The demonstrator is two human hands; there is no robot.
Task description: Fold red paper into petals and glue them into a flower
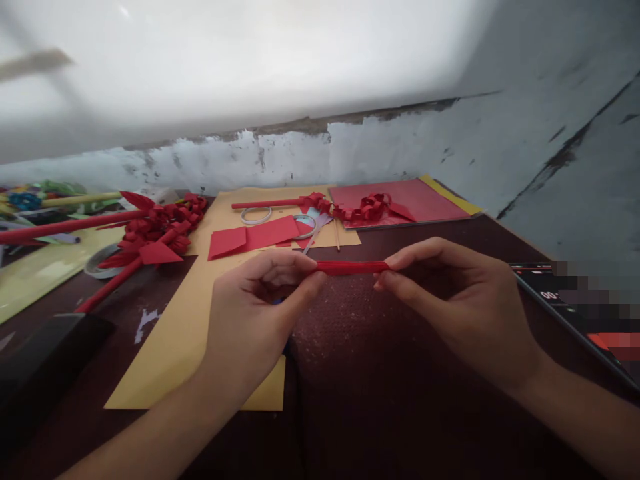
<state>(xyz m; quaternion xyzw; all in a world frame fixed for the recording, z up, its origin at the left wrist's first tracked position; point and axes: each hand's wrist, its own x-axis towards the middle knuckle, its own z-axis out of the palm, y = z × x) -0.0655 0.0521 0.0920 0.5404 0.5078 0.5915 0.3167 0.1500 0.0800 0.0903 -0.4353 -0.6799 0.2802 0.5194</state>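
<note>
A narrow folded strip of red paper [353, 268] is stretched level between my two hands, above the dark table. My left hand [260, 303] pinches its left end between thumb and fingers. At the other end, my right hand [447, 300] grips it the same way. Behind the strip lie folded red paper pieces [253, 237] on yellow-brown paper [193, 340]. Close by are a tape roll [256, 215] and a thin wooden stick [337, 237]. Farther back rests a red paper-wrapped stem [265, 203] with curled red paper [373, 205] along its right part.
On the left lie red paper flowers on stems [155, 230], a grey tape roll [103, 261] and a black object [55, 353]. A stack of red sheets [425, 200] sits at the back right. A screen device [565, 300] is at the right edge, below a peeling wall [200, 163].
</note>
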